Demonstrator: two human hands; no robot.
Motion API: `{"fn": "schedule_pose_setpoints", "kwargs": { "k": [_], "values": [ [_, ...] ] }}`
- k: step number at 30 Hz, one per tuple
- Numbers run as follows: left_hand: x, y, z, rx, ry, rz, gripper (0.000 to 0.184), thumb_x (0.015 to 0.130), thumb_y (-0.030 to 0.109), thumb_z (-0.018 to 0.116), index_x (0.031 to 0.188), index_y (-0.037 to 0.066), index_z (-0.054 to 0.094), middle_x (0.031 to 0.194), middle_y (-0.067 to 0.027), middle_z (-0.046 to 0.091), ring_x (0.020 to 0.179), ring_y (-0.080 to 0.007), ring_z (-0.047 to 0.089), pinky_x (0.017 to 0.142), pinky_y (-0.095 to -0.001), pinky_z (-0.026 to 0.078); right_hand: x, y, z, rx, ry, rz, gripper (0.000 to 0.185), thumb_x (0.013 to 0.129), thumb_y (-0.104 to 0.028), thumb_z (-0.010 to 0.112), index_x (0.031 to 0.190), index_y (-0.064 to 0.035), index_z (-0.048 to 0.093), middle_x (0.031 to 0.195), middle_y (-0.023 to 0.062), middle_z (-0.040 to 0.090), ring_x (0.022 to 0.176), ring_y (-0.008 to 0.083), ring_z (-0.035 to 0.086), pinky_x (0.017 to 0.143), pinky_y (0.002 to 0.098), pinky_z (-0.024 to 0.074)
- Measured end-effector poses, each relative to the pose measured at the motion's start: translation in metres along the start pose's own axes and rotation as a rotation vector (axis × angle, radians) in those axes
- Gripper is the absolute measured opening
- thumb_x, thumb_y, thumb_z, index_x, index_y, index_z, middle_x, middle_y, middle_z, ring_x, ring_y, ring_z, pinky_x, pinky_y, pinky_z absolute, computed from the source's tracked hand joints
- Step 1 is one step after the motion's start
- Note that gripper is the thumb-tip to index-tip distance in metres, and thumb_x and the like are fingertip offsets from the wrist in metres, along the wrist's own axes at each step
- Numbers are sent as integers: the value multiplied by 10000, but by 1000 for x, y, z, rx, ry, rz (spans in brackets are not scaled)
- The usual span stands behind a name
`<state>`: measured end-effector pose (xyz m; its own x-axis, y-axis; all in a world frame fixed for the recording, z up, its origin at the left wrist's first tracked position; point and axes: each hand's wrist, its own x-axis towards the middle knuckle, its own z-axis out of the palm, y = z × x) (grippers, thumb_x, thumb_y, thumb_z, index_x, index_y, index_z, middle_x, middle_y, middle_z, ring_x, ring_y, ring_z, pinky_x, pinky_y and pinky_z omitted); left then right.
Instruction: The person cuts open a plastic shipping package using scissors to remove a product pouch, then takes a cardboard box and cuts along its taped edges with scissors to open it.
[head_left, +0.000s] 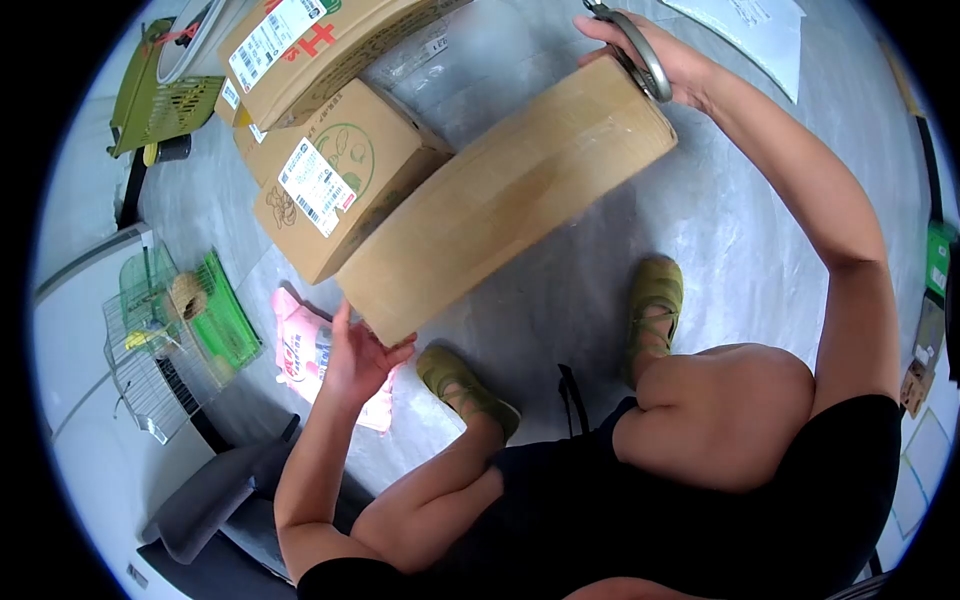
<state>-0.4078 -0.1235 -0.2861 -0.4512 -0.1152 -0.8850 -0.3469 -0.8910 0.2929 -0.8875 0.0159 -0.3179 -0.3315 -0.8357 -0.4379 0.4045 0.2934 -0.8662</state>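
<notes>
A long, plain brown cardboard box [510,200] is held slantwise above the floor in front of me. My left hand [358,360] grips its lower left corner, with the thumb on the near side and some fingers hidden behind. At the opposite, upper right end is my right hand [670,62], closed around the grey looped handles of what look like scissors [648,62]; their blades are out of sight. The right fingers reach behind that end of the box, and whether they press on it I cannot tell.
Labelled cartons stand behind the box, one carton [345,170] beside it and another carton [320,50] farther back. A pink packet [305,345] lies near my left hand. A wire bird cage [165,340], a green basket [165,105] and a white plastic parcel [760,35] are around.
</notes>
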Motion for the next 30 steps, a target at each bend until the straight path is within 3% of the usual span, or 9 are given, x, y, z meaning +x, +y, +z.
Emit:
{"fn": "schedule_pose_setpoints", "kwargs": {
  "k": [2,5,9,13,15,21,24,26,30],
  "values": [
    [-6,9,3,41,37,77,825,924,681,376,1314,-42,456,1105,-185,647,923,-315,670,830,-414,560,-2,-7,11,36,75,52,297,902,-366,678,922,-104,540,709,19,581,560,107,559,492,275,482],
    [-15,16,22,277,140,140,795,941,659,355,1251,-56,512,1124,-202,639,987,-319,655,893,-433,538,2,9,-3,101,48,142,340,871,-344,726,1005,-63,589,799,36,611,676,123,590,604,273,501],
    [-24,30,8,661,378,63,571,968,444,523,1275,-37,505,1130,-148,637,1013,-283,653,889,-413,530,-18,18,17,185,-17,88,367,912,-389,653,1050,-77,518,771,31,604,559,34,501,485,173,428],
    [-34,33,35,1665,688,885,679,836,252,725,1366,-51,426,1227,-220,590,1064,-323,611,886,-380,498,-19,29,33,216,-47,57,606,857,-502,685,1214,-64,465,963,98,607,750,98,557,672,231,492],
    [-36,43,86,1886,607,988,801,756,234,784,1396,-45,393,1341,-253,501,1193,-367,524,944,-416,466,-19,30,32,236,-71,60,718,830,-548,694,1283,-61,425,1053,127,590,850,130,566,760,255,495],
    [22,45,228,2045,168,1019,1203,523,373,904,1442,-73,268,1450,-268,348,1295,-427,391,1072,-503,324,-17,43,7,250,-138,-22,718,840,-503,702,1336,-74,412,1120,115,602,969,166,600,826,265,502],
    [56,24,251,2019,258,1069,1256,515,347,916,1482,-21,204,1467,-244,321,1319,-420,361,1064,-485,333,-24,64,-29,-50,-113,-268,535,867,-398,696,1263,-94,503,1090,79,636,929,178,640,800,306,521],
    [72,16,251,1938,384,1080,1244,511,341,916,1476,-18,217,1429,-241,354,1279,-415,394,1042,-484,350,-63,18,-38,-866,-23,-183,507,840,-352,724,1232,-97,531,1081,106,630,926,232,653,790,345,513],
    [80,9,249,1809,487,1104,1177,505,285,913,1449,-10,276,1338,-211,423,1195,-383,453,996,-469,391,-93,35,-68,-952,-15,-530,548,755,-251,792,1211,-92,534,1053,112,611,899,282,623,774,377,501]
  ]
}}
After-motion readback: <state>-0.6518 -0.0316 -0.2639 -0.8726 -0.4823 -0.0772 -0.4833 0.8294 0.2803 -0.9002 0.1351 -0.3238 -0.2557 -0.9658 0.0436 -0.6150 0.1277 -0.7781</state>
